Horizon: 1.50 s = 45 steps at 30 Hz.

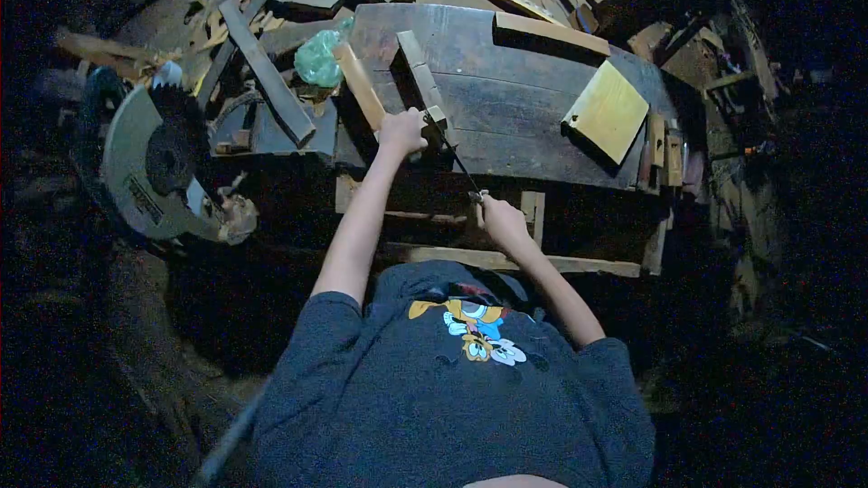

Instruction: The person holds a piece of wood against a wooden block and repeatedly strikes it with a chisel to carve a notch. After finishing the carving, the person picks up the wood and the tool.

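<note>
My left hand point(402, 133) is closed at the near end of a light wooden strip point(360, 86), its fingers against a small wooden block point(436, 114). Just behind that block, a notched wooden bar point(416, 68) lies on the dark workbench point(506, 113). My right hand point(504, 221) is wrapped round the near end of a thin, dark, straight tool point(459, 158), probably a saw or file seen edge-on. The tool slants from the block down to my right hand, past the bench's front edge. Its handle is mostly hidden by my fingers.
A circular saw blade with its grey guard point(131, 158) stands at the left. Beyond my left hand are a green plastic bag point(318, 59) and a long grey board point(262, 68). A square yellow board point(608, 110) and a wooden bar point(551, 34) lie to the right.
</note>
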Each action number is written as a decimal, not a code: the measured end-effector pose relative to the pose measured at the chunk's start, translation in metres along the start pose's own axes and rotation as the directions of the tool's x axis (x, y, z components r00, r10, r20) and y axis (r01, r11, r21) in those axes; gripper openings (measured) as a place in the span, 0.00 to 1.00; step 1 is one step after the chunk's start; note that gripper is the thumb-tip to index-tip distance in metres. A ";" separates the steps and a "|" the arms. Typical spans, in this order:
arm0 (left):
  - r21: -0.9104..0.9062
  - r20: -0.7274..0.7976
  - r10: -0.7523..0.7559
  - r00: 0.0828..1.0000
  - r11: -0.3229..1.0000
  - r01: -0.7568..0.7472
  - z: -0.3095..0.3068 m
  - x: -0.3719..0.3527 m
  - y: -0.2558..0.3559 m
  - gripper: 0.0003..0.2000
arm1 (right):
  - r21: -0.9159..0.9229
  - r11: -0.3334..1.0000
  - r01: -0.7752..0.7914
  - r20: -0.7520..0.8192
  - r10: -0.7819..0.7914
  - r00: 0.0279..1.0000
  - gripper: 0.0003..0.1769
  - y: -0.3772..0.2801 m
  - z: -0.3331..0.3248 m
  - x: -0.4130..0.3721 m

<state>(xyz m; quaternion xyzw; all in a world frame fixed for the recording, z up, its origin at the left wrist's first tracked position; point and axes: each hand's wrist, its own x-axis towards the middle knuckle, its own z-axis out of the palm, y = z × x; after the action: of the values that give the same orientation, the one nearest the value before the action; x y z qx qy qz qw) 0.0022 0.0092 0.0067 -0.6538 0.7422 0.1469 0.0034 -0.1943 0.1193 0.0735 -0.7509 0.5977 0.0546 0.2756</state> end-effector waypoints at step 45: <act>-0.113 0.146 0.001 0.989 0.993 0.015 0.006 0.005 -0.013 0.19 | 0.025 0.999 -0.030 -0.039 0.031 0.999 0.12 -0.001 0.006 -0.028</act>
<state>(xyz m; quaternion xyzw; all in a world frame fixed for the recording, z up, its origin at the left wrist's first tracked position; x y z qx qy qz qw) 0.0125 0.0040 -0.0033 -0.6431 0.7281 0.2363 0.0208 -0.1999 0.1468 0.0808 -0.7391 0.6151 0.0365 0.2721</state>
